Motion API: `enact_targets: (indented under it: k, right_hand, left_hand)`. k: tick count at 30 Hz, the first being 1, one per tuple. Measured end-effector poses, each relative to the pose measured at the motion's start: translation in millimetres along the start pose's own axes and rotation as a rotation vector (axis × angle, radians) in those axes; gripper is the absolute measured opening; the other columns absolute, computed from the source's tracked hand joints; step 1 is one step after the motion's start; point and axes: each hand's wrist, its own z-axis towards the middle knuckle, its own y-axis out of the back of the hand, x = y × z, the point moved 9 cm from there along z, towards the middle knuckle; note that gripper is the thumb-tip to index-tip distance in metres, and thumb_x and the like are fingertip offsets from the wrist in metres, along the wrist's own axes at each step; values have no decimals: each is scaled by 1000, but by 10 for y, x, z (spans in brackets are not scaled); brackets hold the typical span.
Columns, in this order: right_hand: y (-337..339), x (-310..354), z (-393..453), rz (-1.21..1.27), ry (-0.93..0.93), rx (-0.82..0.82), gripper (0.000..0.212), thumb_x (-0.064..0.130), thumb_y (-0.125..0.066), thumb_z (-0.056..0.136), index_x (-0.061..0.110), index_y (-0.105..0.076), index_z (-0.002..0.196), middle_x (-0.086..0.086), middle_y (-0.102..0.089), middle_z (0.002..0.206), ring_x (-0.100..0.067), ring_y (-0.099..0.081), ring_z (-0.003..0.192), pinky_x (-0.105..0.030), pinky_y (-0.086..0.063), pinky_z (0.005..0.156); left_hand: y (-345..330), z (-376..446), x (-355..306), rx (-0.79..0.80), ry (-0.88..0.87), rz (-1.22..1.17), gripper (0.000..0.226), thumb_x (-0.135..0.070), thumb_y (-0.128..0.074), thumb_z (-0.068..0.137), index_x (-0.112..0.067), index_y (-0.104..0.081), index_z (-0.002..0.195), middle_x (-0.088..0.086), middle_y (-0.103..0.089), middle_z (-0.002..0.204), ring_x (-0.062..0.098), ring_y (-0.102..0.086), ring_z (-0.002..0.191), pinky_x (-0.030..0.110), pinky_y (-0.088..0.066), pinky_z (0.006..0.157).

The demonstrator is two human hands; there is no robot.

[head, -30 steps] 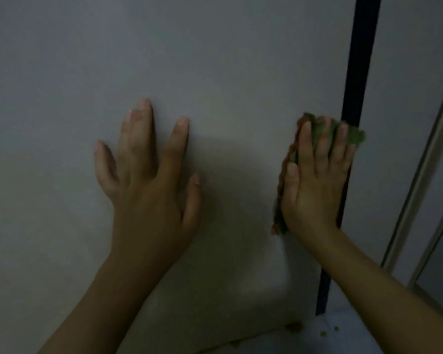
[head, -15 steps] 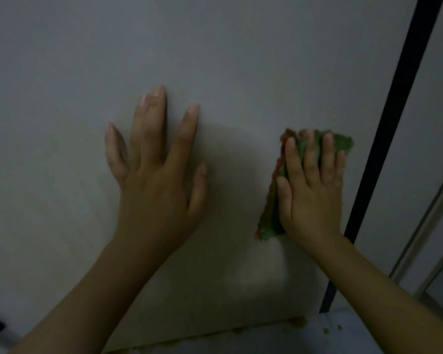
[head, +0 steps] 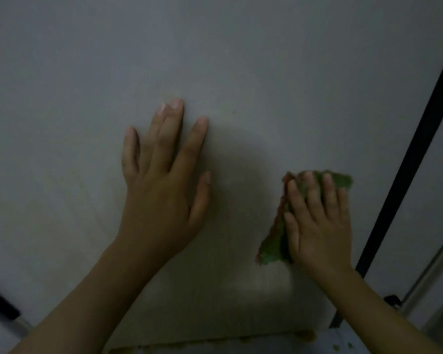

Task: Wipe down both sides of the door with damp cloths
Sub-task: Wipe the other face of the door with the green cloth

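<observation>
Pale grey flat door (head: 241,60) fills the dim view, a black edge strip (head: 409,159) at its right. The left hand (head: 161,190) lies flat with fingers spread on it; the right hand (head: 317,226), fingers straight, presses a green folded cloth (head: 274,241) against it.

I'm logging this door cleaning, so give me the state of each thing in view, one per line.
door: pale face toward the camera, its dark edge at the right
green cloth: crumpled, pressed flat to the door
right hand: straight fingers pressing on the cloth
left hand: flat, fingers spread, on the bare door

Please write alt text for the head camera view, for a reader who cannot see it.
The right hand presses a green cloth flat against a pale door, near its dark edge. The left hand rests open on the door beside it.
</observation>
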Motion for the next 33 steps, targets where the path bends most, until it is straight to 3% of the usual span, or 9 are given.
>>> enact_targets:
  k: [3, 6, 9, 13, 16, 20, 23, 30, 33]
  right_hand:
    - [174, 50, 462, 122, -212, -79, 57, 26, -30, 98, 19, -6, 149, -1, -5, 154, -30, -1, 142, -41, 8, 116]
    - [347, 424, 1145, 131, -191, -248, 51, 27, -32, 99, 15, -24, 148, -6, -24, 153, -35, -16, 140, -47, -1, 115]
    - [300, 888, 1321, 119, 74, -252, 51, 28, -41, 96, 18, -34, 145, -3, -35, 150, -29, -22, 140, -45, -3, 117]
    - [-23, 995, 449, -22, 472, 30, 54, 24, -51, 87, 22, -41, 140, 3, -29, 148, -19, -23, 139, -36, -6, 116]
    - [25, 595, 224, -53, 390, 66, 43, 26, -41, 95, 21, -48, 137, -1, -28, 146, -21, -17, 143, -38, -12, 115]
    - [301, 340, 885, 5, 73, -75, 59, 28, -34, 97, 20, -9, 150, -7, -18, 151, -26, -4, 144, -42, 0, 117]
    - [499, 588, 1631, 36, -2, -244, 54, 31, -30, 98, 16, -20, 149, -10, -24, 153, -33, -15, 140, -44, -1, 116]
    - [114, 1544, 1117, -31, 725, 0, 55, 29, -56, 88, 18, -43, 141, -1, -26, 151, -22, -21, 141, -39, -6, 117]
    - [186, 1233, 1052, -76, 760, 12, 49, 28, -47, 93, 19, -43, 141, -3, -26, 150, -22, -20, 142, -38, -11, 116]
  left_hand:
    - [83, -11, 50, -14, 38, 12, 60, -30, -41, 90, -6, -37, 144, 21, -25, 153, 31, -21, 143, 55, -6, 114]
    - [138, -38, 125, -30, 72, 34, 63, -33, -41, 90, -4, -34, 145, 22, -22, 154, 29, -17, 144, 54, -2, 114]
    - [177, -35, 260, -61, 99, 38, 64, -33, -42, 90, -1, -33, 145, 23, -22, 154, 28, -17, 143, 53, 0, 113]
    - [206, -85, 404, -87, 162, 52, 65, -32, -42, 90, -1, -31, 146, 21, -23, 154, 27, -18, 143, 54, -2, 112]
    - [208, -149, 396, -66, 176, 70, 66, -32, -42, 87, -1, -33, 145, 23, -25, 153, 29, -18, 142, 53, -3, 113]
    - [244, -217, 424, -78, 177, 93, 66, -33, -43, 86, -1, -36, 143, 23, -30, 150, 29, -22, 141, 53, -7, 113]
    - [286, -264, 548, -114, 238, 71, 67, -34, -44, 85, -2, -35, 144, 21, -32, 149, 27, -24, 141, 53, -8, 113]
    - [321, -350, 720, -139, 286, 56, 64, -30, -43, 87, -5, -28, 144, 14, -36, 149, 21, -28, 140, 52, -7, 114]
    - [339, -353, 717, -87, 275, 4, 63, -30, -42, 86, -7, -29, 144, 12, -33, 151, 21, -27, 141, 50, -9, 115]
